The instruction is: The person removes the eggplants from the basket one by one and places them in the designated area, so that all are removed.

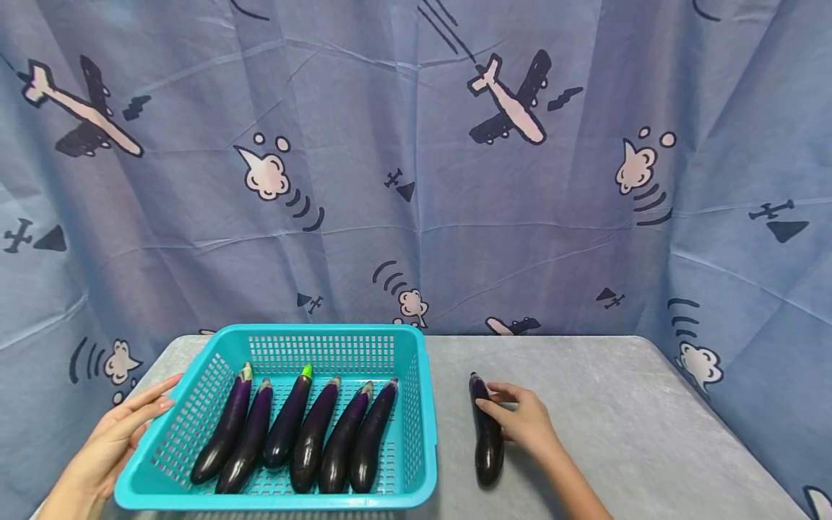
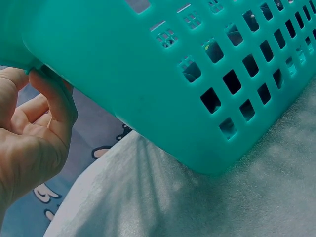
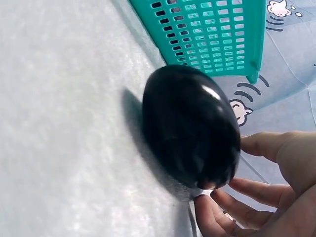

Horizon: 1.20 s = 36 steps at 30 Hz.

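A turquoise plastic basket point(image 1: 425, 433) with lattice walls holds several dark purple eggplants point(image 1: 312, 437) lying side by side, their stems toward the back. My left hand point(image 1: 107, 444) grips the basket's left rim, and the left wrist view shows its curled fingers point(image 2: 52, 96) up against the underside of that rim. Right of the basket, a single eggplant point(image 1: 489, 448) lies lengthwise on the table, stem end away from me. My right hand point(image 1: 523, 419) holds it near the stem end, thumb on one side and fingers on the other. Its rounded end point(image 3: 190, 126) fills the middle of the right wrist view.
The basket stands on the left part of a grey table point(image 1: 617, 404) with rounded back corners. Behind and at both sides hangs a blue curtain point(image 1: 416, 144) printed with airplanes and clouds. Table surface extends to the right of my right hand.
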Each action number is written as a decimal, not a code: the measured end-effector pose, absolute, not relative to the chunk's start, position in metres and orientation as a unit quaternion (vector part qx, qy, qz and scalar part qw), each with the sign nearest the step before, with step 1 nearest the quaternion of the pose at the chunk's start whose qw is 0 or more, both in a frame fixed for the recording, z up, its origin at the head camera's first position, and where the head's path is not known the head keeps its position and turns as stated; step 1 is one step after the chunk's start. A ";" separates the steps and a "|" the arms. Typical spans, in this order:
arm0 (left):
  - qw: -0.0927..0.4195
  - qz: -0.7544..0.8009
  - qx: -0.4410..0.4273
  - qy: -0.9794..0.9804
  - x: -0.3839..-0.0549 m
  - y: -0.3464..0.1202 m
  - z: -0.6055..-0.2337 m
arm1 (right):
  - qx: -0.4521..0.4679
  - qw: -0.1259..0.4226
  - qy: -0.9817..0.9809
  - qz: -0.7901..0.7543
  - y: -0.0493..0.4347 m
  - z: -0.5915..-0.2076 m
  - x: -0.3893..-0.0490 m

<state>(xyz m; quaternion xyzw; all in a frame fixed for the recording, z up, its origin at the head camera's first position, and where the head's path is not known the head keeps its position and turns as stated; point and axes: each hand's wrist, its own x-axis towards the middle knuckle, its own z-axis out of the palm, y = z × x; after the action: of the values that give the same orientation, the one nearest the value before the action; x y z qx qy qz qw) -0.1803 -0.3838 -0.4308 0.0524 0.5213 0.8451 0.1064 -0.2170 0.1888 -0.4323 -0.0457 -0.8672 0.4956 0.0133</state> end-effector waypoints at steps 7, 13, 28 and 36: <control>0.109 0.836 0.053 0.535 -0.180 -0.385 -0.431 | -0.038 0.017 -0.866 0.499 0.191 -0.426 -0.216; 0.104 0.833 0.064 0.539 -0.180 -0.385 -0.433 | -0.025 0.022 -0.865 0.501 0.191 -0.419 -0.215; 0.111 0.843 0.080 0.520 -0.180 -0.384 -0.432 | -0.005 0.037 -0.870 0.493 0.177 -0.395 -0.212; 0.126 0.849 0.086 0.507 -0.181 -0.385 -0.433 | 0.025 0.048 -0.867 0.494 0.159 -0.374 -0.209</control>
<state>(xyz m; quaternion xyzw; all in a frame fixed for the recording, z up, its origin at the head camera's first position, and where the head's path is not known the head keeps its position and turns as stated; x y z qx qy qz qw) -0.1805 -0.3852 -0.4326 0.0863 0.5066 0.8485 0.1262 -0.2090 0.1590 -0.3742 0.0252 -0.8675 0.4945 0.0481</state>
